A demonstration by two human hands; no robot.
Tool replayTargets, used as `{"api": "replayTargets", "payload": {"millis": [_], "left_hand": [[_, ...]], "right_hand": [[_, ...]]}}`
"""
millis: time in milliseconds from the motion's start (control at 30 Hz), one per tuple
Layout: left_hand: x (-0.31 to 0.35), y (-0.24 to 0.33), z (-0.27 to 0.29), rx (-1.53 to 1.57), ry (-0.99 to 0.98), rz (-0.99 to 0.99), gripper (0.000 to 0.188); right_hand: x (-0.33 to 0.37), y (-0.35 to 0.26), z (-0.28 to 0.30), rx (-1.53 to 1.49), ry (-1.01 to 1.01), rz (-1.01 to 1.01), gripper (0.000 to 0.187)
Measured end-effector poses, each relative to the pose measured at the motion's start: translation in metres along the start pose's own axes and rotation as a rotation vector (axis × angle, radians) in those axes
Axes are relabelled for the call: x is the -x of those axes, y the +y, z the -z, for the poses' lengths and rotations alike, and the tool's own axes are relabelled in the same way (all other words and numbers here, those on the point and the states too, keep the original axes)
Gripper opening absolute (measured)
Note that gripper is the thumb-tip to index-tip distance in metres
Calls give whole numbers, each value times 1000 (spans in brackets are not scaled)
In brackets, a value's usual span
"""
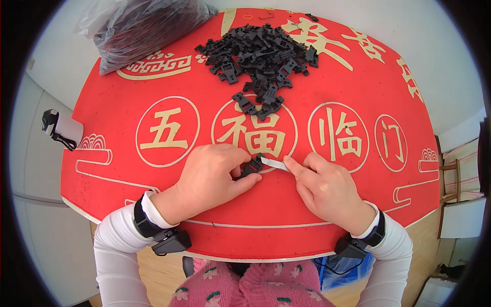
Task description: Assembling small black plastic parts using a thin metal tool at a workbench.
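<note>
My left hand [212, 176] pinches a small black plastic clip [252, 165] between thumb and fingers, low over the red table cover [358, 204]. My right hand [327, 187] holds a thin silver blade [274, 163] whose tip touches the clip's right side. Both hands rest near the table's front middle. A heap of several more black clips [261, 51] lies at the far middle of the table, with a few strays trailing toward me.
A clear plastic bag of dark parts [138, 28] sits at the far left corner. The red cover carries gold characters and circles. A small black-and-white device [59, 128] stands left of the table. A wooden chair [452, 176] is at the right.
</note>
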State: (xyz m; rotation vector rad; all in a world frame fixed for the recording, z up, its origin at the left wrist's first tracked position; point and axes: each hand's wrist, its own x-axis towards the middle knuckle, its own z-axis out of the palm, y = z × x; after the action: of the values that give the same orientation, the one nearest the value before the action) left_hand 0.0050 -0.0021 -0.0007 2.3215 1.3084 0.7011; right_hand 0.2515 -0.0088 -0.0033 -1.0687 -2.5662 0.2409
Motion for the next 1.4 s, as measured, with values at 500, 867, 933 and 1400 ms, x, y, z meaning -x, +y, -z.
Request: {"api": "replayTargets", "payload": {"millis": [500,867,933,1400], "left_hand": [[-1,0,3,-5,0,-21,28],[-9,-18,8,23,-76,-170,34],[-9,-19,8,22,-66,-173,34],[-8,-16,6,2,-62,-158,31]], "right_hand": [[-1,4,-2,-30,41,-17,37],[1,17,4,-90,47,42,35],[0,16,5,-98,47,51,35],[-1,15,5,-100,42,56,35]]}}
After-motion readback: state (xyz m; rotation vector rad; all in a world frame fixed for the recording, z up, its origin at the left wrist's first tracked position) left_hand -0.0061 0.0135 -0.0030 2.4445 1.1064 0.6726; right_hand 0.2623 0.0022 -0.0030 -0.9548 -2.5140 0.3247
